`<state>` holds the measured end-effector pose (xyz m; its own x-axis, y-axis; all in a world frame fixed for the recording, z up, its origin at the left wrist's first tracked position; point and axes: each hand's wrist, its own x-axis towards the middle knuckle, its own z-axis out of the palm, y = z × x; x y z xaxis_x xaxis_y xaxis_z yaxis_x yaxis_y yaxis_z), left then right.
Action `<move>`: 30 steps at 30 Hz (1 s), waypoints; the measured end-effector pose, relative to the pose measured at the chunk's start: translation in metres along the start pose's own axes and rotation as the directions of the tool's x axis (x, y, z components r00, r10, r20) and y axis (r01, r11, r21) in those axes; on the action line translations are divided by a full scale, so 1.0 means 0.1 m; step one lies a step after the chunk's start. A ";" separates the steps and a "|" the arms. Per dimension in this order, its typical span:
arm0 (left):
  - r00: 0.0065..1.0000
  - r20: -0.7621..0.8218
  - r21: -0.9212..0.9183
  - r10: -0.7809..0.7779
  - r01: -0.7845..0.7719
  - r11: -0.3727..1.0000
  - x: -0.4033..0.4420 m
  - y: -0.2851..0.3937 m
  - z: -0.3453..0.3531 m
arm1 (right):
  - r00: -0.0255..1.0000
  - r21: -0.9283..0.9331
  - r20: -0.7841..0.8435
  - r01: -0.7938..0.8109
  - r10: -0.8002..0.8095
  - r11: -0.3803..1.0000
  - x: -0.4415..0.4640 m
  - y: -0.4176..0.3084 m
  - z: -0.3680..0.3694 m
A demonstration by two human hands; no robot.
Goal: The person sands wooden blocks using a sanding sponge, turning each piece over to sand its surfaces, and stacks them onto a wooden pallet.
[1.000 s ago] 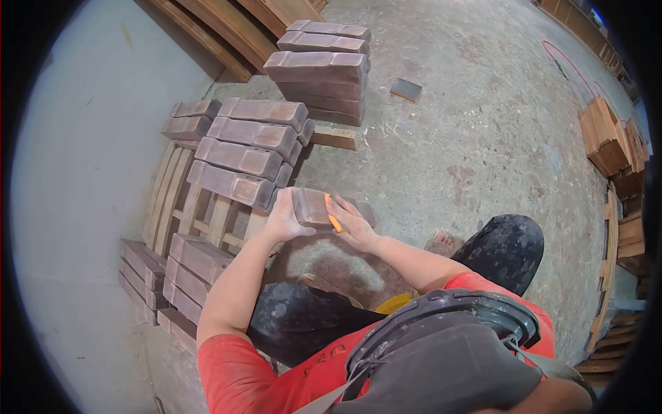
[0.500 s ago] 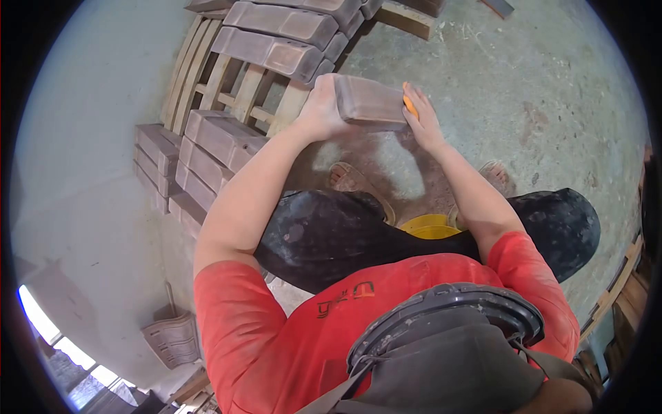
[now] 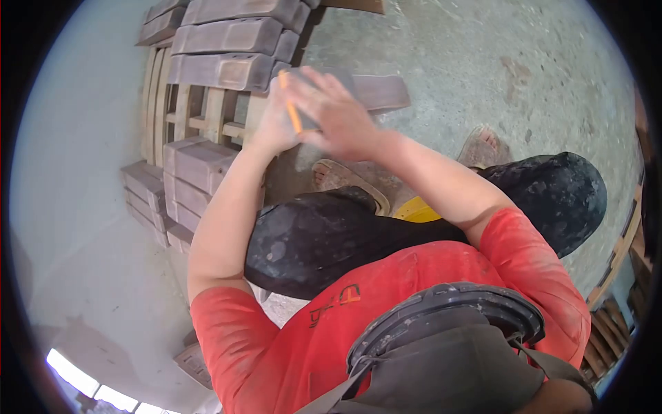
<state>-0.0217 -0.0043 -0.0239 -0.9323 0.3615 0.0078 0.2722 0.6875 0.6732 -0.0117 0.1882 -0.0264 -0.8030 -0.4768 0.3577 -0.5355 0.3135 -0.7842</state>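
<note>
A brown-grey clay tile (image 3: 381, 92) is held up in front of me above the floor, mostly hidden behind my hands. My left hand (image 3: 274, 124) grips its left end; some of its fingers are out of sight. Over that same end is my right hand (image 3: 338, 121), smeared by motion, with a thin orange pad (image 3: 291, 103) under its outstretched fingers. Only the pad's edge shows, close to the left hand, and its exact kind cannot be made out.
Stacked clay tiles (image 3: 224, 38) lie on a wooden pallet (image 3: 183, 114) at upper left. More tiles (image 3: 193, 165) are piled nearer, left of my left forearm. Something yellow (image 3: 417, 210) shows between my knees. A wall (image 3: 76, 172) runs along the left, and wooden slats (image 3: 610, 331) stand at far right.
My right hand has swept left with the orange pad, from the tile's right end to its left end beside my left hand. The view has shifted slightly.
</note>
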 end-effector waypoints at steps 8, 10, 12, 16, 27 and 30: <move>0.982 0.042 0.094 -0.185 0.180 0.979 -0.14 0.15 -0.12 | 0.859 0.118 -0.115 -0.487 0.500 0.865 -1.02 2.00 0.22; 0.995 0.031 0.164 -0.099 0.093 0.982 -0.08 0.27 -0.10 | 0.771 0.273 -0.126 -0.578 0.624 0.769 -0.98 1.98 0.31; 0.985 0.031 0.175 -0.172 0.164 0.971 -0.04 0.39 -0.07 | 0.628 0.026 -0.281 -0.751 0.726 0.659 -0.91 1.83 0.46; 0.994 -0.037 0.156 -0.106 0.111 0.981 0.19 0.68 -0.02 | 0.760 0.041 -0.260 -0.607 0.595 0.794 -0.63 1.49 0.25; 0.989 -0.145 0.105 0.040 -0.025 0.994 0.88 0.61 0.36 | 0.995 -0.393 -0.018 0.082 -0.096 0.916 -0.15 0.18 -0.99; 0.999 -0.005 0.130 0.047 -0.046 0.990 0.94 0.85 0.34 | 1.000 -0.481 -0.018 0.001 -0.011 0.877 0.16 0.25 -1.11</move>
<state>-0.0784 0.1094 0.0085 -0.9198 0.3900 0.0428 0.3431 0.7466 0.5700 -0.0667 0.2794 0.0155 -0.8015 -0.4654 0.3755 -0.5963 0.6693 -0.4432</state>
